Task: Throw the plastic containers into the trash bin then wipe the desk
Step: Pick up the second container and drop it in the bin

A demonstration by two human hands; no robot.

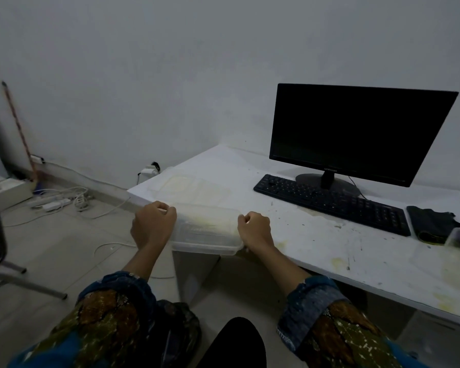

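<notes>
At the desk [316,235] corner | step: binning — left hand [153,227] and right hand [254,229] curl round plastic container [206,231] ends | next: lift level, carry to unseen bin

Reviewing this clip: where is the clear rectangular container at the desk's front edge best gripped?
By its short ends, one hand from either side, as left hand and right hand do now: the clear container is long, shallow and rimmed.
</notes>
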